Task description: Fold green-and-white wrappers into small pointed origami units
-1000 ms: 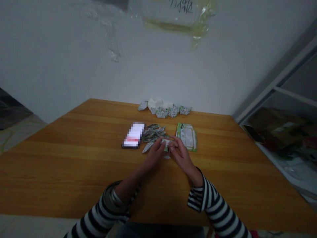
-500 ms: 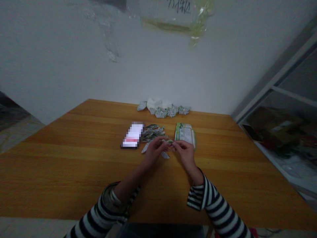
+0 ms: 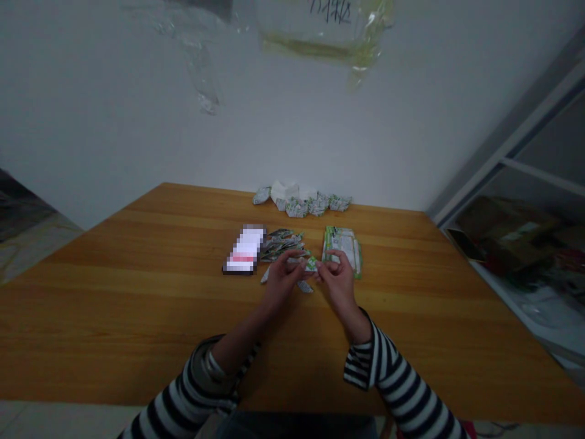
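My left hand and my right hand meet over the wooden table, and both pinch a small folded piece of green-and-white printed paper. Just behind my left hand lies a pile of similar folded strips. Two loose folded pieces rest under my hands. Behind my right fingers lies a flat printed sheet with green edges. A phone with a pixelated screen lies left of the pile.
A row of folded paper pieces stands along the table's far edge against the white wall. A clear plastic bag hangs overhead. A shelf with assorted items stands beyond the table's right side.
The folded piece now shows more green between my fingers. My right hand has moved slightly left and its fingers curl more tightly, while the items on the table stay in place.
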`<state>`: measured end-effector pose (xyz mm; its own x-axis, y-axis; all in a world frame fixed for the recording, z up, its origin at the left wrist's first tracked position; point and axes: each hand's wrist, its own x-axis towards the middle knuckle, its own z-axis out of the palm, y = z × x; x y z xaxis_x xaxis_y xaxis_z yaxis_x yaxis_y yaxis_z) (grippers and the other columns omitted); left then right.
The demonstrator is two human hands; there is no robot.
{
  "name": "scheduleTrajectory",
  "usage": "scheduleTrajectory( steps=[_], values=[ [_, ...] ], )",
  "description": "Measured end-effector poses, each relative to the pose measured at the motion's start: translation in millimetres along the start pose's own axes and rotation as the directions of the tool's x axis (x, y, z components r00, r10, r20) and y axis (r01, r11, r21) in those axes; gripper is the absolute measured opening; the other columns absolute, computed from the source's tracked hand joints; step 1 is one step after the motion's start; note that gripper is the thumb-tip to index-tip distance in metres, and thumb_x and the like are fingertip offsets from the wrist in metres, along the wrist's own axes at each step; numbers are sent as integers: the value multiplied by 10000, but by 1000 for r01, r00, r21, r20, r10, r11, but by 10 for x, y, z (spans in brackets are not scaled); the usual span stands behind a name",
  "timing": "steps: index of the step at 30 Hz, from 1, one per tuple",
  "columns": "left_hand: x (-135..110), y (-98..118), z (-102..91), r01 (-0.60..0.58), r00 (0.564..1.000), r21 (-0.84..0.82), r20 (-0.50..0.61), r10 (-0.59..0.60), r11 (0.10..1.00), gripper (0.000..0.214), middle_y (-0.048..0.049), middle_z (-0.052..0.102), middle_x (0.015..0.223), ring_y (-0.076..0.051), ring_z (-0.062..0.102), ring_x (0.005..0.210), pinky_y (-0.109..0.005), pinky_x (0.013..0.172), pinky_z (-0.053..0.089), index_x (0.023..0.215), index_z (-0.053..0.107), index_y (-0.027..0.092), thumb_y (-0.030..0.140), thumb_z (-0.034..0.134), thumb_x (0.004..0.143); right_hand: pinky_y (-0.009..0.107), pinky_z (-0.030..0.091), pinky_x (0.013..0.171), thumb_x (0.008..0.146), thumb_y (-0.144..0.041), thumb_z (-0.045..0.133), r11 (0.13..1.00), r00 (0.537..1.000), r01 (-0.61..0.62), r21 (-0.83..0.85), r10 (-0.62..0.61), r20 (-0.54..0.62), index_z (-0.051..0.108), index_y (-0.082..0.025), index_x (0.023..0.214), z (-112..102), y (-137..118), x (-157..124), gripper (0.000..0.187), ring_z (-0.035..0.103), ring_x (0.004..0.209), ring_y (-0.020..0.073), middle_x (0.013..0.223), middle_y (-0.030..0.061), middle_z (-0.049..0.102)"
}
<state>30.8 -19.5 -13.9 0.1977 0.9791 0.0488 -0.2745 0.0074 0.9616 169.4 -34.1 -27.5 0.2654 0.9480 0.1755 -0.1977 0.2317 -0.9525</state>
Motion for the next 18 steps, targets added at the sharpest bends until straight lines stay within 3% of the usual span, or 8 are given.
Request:
scheduleTrajectory(
  steps=[4,9,14,18],
  values=[
    [21,-61,-32,-9,987,123,158,-11,992,439,-68,754,864,-202,714,739,-336,720,575,1111,664,132,404,687,768,178,353,441,727,-262,690,1000,1000,6,4,-7,27,558,-218,958,-32,0,13,270,418,394,72,463,-123,485],
    [17,-72,-64,-224,957,475,271,101,851,327,-39,742,761,-159,658,634,-283,672,545,1099,706,155,333,590,851,188,273,420,749,-357,690,996,991,-80,-31,83,110,675,-176,890,-104,-45,58,229,383,411,69,484,-79,490],
    [-22,-22,-51,-215,934,436,353,54,874,353,-54,727,775,-183,676,691,-285,679,552,1006,718,131,375,478,918,214,364,492,727,-387,729,995,981,-10,-103,30,191,717,-183,977,-76,-66,47,323,473,503,99,575,-47,554],
    [-24,-20,-34,-181,921,329,387,42,927,386,-60,735,910,-206,677,797,-326,757,554,1142,670,144,391,473,920,215,356,480,772,-410,684,994,984,-8,-104,27,175,716,-180,999,-76,-41,42,325,454,497,99,581,-44,547]
  ],
)
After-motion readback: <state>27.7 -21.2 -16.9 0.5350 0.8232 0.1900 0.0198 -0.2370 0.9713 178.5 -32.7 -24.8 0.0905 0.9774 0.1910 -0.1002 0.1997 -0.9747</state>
